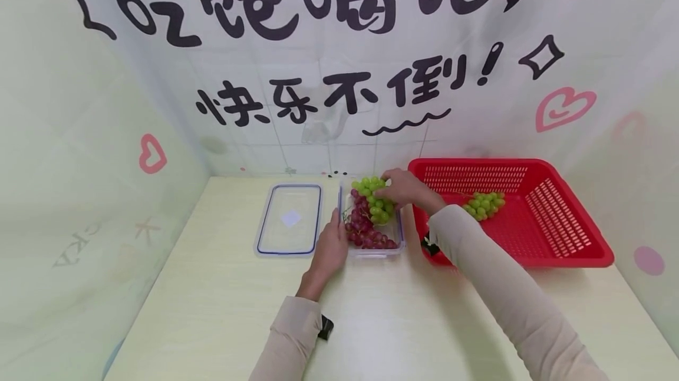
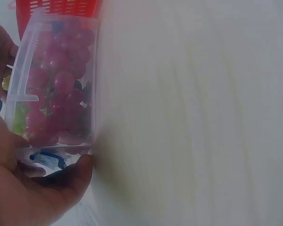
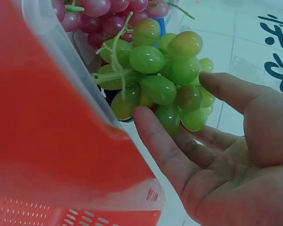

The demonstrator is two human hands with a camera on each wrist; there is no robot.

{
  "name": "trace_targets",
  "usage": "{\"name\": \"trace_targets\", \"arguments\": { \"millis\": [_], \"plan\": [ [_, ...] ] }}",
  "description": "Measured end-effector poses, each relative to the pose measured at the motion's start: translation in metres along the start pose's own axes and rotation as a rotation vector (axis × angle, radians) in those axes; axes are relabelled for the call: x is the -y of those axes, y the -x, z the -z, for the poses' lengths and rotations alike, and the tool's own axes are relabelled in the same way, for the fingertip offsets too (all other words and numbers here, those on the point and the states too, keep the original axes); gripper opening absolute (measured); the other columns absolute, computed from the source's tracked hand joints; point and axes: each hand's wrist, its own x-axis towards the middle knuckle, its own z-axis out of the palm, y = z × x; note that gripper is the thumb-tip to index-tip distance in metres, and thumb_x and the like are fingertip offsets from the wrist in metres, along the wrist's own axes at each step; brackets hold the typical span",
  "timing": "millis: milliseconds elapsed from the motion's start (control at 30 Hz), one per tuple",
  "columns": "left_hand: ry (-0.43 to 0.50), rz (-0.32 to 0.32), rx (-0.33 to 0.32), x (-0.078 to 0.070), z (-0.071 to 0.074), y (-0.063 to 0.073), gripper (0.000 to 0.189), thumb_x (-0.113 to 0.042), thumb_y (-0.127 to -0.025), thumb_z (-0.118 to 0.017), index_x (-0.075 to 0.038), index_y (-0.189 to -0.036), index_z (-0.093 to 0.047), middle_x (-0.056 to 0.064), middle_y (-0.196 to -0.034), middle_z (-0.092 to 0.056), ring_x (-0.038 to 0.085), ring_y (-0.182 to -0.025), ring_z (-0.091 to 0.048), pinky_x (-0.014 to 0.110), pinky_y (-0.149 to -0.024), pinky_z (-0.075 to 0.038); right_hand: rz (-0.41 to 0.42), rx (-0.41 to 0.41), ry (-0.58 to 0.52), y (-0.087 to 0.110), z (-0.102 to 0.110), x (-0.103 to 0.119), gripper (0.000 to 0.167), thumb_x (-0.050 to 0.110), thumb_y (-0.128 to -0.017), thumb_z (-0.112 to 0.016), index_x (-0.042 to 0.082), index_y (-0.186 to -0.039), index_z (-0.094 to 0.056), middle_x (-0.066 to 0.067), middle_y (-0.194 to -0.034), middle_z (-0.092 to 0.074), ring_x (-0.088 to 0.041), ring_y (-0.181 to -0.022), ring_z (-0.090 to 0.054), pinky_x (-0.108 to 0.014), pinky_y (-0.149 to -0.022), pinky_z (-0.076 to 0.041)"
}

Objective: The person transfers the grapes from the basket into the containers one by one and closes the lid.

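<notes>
A transparent food container (image 1: 371, 252) stands on the table with bunches of red grapes (image 1: 362, 223) inside. My left hand (image 1: 331, 245) holds its left side; in the left wrist view the thumb (image 2: 82, 176) presses low at the corner, near a blue-edged latch (image 2: 49, 160). My right hand (image 1: 405, 187) reaches over the container's right side and grips a bunch of green grapes (image 3: 155, 84) between thumb and fingers. The green bunch lies over the red grapes at the back and right of the container, with its pale stem showing in the right wrist view.
Left of the container lies its transparent lid (image 1: 292, 233) with a blue seal. A red plastic basket (image 1: 509, 242) stands at the right, close beside the container, with another green grape bunch (image 1: 485, 205) in it. Behind the table hangs a printed cloth (image 1: 318, 157).
</notes>
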Motion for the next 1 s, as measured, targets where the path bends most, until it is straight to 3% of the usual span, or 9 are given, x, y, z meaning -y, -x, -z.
{"name": "trace_targets", "arguments": {
  "millis": [467,700,1000],
  "plan": [
    [-0.017,-0.01,-0.011,0.0002,0.0002,-0.0003,0.051,-0.016,-0.108,-0.033,0.006,-0.154,-0.025,0.013,-0.085,-0.057,0.02,-0.068,-0.049,0.038,-0.067,-0.048,-0.016,0.046,0.058,0.0013,-0.0038,0.0054,0.051,0.029,-0.095,-0.066,0.0,-0.135,-0.053,-0.02,-0.126,-0.059,-0.028,-0.099,-0.065,-0.04,-0.082,-0.058],
    [-0.026,-0.006,-0.016,-0.0011,0.001,-0.0005,0.051,-0.016,-0.108,-0.033,0.006,-0.153,-0.026,0.017,-0.093,-0.061,0.022,-0.073,-0.053,0.043,-0.075,-0.051,-0.026,0.068,0.071,0.001,-0.0059,0.0075,0.055,0.027,-0.095,-0.067,-0.001,-0.138,-0.05,-0.022,-0.129,-0.058,-0.027,-0.097,-0.066,-0.038,-0.082,-0.058],
    [-0.014,0.004,-0.008,-0.0004,0.0006,-0.0007,0.051,-0.015,-0.108,-0.033,0.005,-0.154,-0.026,0.015,-0.088,-0.058,0.02,-0.069,-0.05,0.037,-0.065,-0.046,-0.043,0.087,0.089,0.0001,-0.0083,0.0056,0.053,0.029,-0.095,-0.067,-0.001,-0.136,-0.052,-0.02,-0.123,-0.06,-0.025,-0.094,-0.065,-0.035,-0.081,-0.058]
  ]
}}
